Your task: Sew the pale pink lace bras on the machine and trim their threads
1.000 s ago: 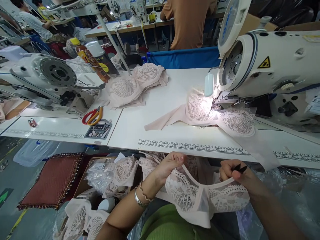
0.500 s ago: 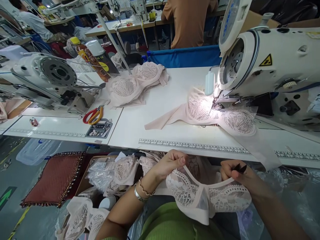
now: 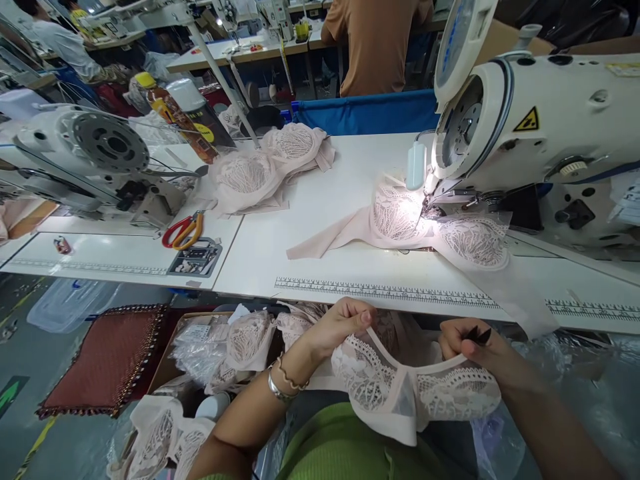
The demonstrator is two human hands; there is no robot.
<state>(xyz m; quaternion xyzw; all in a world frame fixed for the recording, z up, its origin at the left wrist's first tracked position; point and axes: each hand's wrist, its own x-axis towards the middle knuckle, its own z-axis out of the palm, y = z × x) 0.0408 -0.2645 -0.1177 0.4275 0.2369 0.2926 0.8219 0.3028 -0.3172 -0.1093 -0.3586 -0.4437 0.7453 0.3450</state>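
Note:
Below the table's front edge, my left hand (image 3: 345,323) pinches the upper left edge of a pale lace bra (image 3: 407,390). The bra's upper right edge is gripped by my right hand (image 3: 467,343), which also has a small dark tool (image 3: 479,335) between its fingers. Both cups hang between my two closed hands, with the band edge downward. Another lace bra (image 3: 397,217) lies on the white table (image 3: 260,257) beneath the lit needle area of the sewing machine (image 3: 530,127). Neither hand touches that one.
Stacked bra pieces (image 3: 247,173) lie at the table's middle left, near red and orange scissors (image 3: 184,231) and a second machine (image 3: 100,153). Below are a box of lace pieces (image 3: 250,339) and a red cushion (image 3: 105,360). A person in brown (image 3: 375,47) is beyond the table.
The whole view has shifted slightly. Both hands keep their holds on the bra, almost unmoved.

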